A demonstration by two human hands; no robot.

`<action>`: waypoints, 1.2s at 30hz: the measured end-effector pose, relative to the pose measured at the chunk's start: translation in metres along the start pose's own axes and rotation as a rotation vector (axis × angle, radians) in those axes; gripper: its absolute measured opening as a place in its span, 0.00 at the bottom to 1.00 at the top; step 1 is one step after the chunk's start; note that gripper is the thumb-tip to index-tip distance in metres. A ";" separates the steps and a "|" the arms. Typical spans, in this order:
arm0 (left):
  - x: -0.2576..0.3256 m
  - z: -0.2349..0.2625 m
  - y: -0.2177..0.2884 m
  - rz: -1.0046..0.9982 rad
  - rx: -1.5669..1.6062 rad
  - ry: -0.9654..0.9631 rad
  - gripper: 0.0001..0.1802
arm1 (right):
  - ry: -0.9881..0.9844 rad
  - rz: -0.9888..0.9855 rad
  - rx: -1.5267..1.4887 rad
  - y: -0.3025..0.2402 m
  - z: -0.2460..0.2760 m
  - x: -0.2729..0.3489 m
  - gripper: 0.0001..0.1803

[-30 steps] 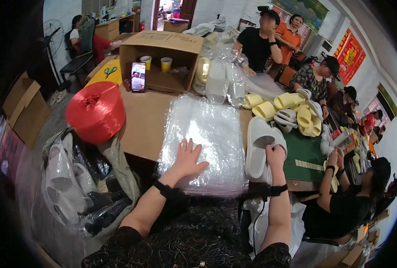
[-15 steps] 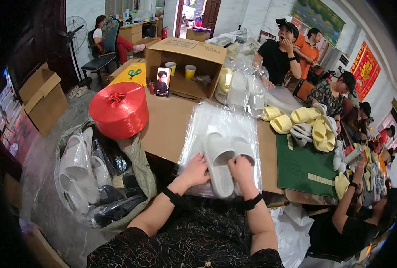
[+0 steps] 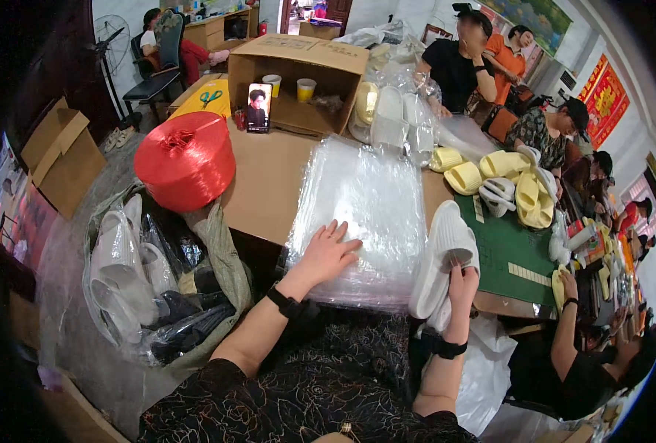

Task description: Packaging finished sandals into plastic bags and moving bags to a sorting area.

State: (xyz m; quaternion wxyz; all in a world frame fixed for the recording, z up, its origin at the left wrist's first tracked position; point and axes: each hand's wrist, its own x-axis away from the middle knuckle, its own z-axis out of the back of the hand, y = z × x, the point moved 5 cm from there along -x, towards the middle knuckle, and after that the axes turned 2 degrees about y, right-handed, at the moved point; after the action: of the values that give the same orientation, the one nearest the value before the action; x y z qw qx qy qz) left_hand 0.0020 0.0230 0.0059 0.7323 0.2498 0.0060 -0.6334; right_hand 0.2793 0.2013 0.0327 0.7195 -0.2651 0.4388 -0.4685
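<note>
The left hand (image 3: 329,251) is laid flat, fingers spread, on the stack of clear plastic bags (image 3: 357,214), which lies on the brown table (image 3: 265,184) directly in front of the person; the right hand (image 3: 462,284) is closed around the heel of a pair of white slippers (image 3: 442,255), held on edge just beside the right side of the stack; a red spool of twine (image 3: 185,168) is seen to the left, yellow slippers (image 3: 490,173) to the right near the green mat (image 3: 505,247).
</note>
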 end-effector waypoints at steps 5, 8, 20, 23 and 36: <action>-0.015 -0.005 0.003 0.036 -0.012 0.030 0.24 | 0.014 -0.042 -0.024 -0.003 0.019 0.017 0.15; -0.015 0.003 0.013 -0.102 0.125 -0.028 0.42 | -0.010 -0.104 -0.069 0.005 0.030 0.027 0.16; -0.012 -0.011 0.002 -0.011 0.184 -0.189 0.32 | -0.015 -0.022 0.007 -0.002 0.056 0.057 0.13; -0.012 0.008 0.029 -0.046 -0.002 -0.194 0.37 | 0.037 -0.046 -0.053 -0.003 0.062 0.063 0.21; -0.003 0.006 0.035 -0.111 0.211 -0.312 0.24 | -0.057 0.086 -0.056 -0.027 0.066 0.075 0.17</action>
State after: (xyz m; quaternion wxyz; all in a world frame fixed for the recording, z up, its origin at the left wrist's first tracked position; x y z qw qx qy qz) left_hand 0.0318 0.0260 0.0247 0.6581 0.2233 -0.1605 -0.7009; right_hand 0.3388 0.1197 0.0564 0.7433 -0.2793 0.4422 -0.4171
